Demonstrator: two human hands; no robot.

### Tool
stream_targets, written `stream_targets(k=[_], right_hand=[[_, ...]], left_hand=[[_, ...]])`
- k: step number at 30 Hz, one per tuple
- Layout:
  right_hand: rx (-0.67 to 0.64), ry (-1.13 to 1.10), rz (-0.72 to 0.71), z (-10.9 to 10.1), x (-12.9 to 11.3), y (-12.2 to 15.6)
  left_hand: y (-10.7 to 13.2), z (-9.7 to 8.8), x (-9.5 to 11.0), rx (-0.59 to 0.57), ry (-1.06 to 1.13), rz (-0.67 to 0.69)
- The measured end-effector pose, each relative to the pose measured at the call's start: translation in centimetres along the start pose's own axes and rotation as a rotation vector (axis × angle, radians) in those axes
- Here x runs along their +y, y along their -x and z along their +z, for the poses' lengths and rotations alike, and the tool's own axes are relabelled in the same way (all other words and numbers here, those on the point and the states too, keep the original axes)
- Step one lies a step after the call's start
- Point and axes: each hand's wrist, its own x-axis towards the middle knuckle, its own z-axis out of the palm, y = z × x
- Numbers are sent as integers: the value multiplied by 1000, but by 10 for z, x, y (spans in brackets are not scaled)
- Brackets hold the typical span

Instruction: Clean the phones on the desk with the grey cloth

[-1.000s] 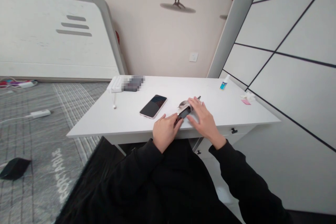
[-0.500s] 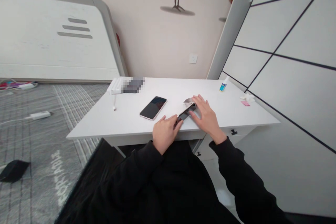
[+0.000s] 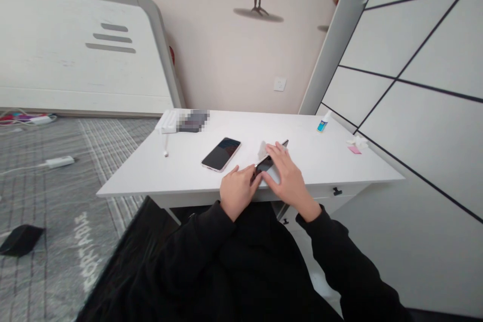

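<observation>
A dark-screened smartphone (image 3: 264,164) is held tilted on its long side over the white desk. My left hand (image 3: 237,188) is closed around its near end, with the thumb along the screen. My right hand (image 3: 290,181) reaches across the phone's middle, its fingers over the upper edge and its thumb close to the screen. A thin whitish wipe (image 3: 261,149) shows at those fingertips, pressed against the phone's edge; part of it is hidden. To the left, a second smartphone (image 3: 221,154) with a pale rim lies flat, screen up.
On the white desk (image 3: 151,171) are a white charger-like item (image 3: 168,122) with a short cable, a blurred dark item (image 3: 193,121), a small bottle (image 3: 323,122), a crumpled tissue (image 3: 358,142) and a pink scrap (image 3: 354,150). A panelled cabinet (image 3: 422,151) borders the right.
My right hand has slid along the phone toward my left hand, and the wipe moved with it. The phone's far end now shows. My left hand keeps its hold.
</observation>
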Motion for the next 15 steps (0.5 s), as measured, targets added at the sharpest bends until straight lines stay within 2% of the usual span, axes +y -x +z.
stream_targets(k=[2,4,9,10,12,15], right_hand=[[-63,-35,-88,-1,-17,3],[-87,-37,-118,-2,-20,3],[53,45,89,-1,30,-7],[68,58,108,-1,34,-8],[52,53,81,0,25,-6],[-32,-25,-60,-2,-11,2]], left_hand=[[-1,-1,0,-31,-8,-6],[-2,-1,-1,-40,-16,-10],[2,1,-3,30,-11,13],[2,2,-2,38,-13,16],[2,2,-2,45,-12,14],[-1,2,-1,20,-5,-2]])
